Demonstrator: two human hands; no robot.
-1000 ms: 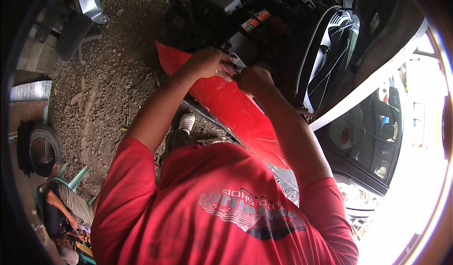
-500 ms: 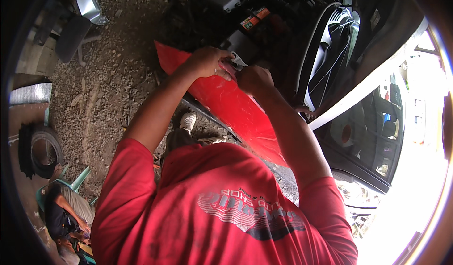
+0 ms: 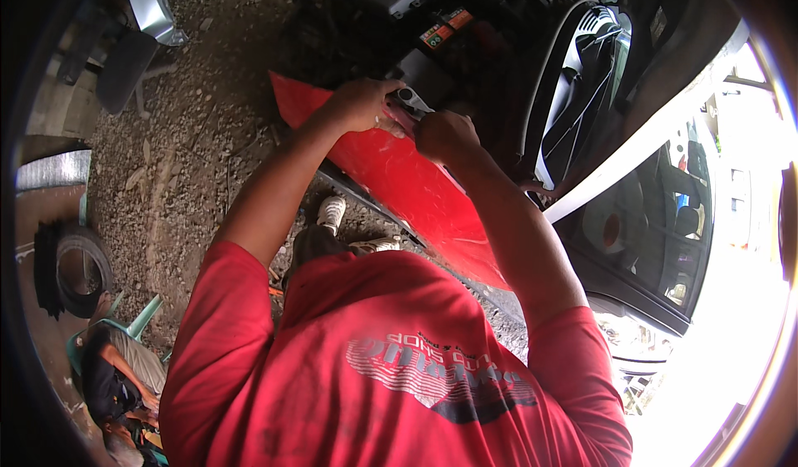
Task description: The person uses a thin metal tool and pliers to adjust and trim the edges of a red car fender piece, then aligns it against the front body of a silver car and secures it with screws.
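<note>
A silvery ratchet wrench [image 3: 416, 100] lies over the inner edge of a red car fender [image 3: 399, 176], beside the engine bay. My right hand [image 3: 447, 137] is closed round its handle end. At the round head of the wrench, my left hand [image 3: 362, 105] has its fingers curled and bent over the fender's upper edge. What sits under the wrench head is hidden by my left fingers and the edge. The red panel slopes down toward me, with scuffs and pale marks on its surface.
Past my hands is the dark engine bay with a battery [image 3: 446, 28]. The raised hood [image 3: 665, 43] and windshield [image 3: 644, 226] are at right. Gravel [image 3: 183, 168] covers the ground at left, with a tire [image 3: 81, 269] and a seated person [image 3: 116, 376] on a green chair [image 3: 143, 317].
The wrench has swung slightly, and its round head shows more plainly beside my left fingers. Both hands stay at the same place on the fender edge.
</note>
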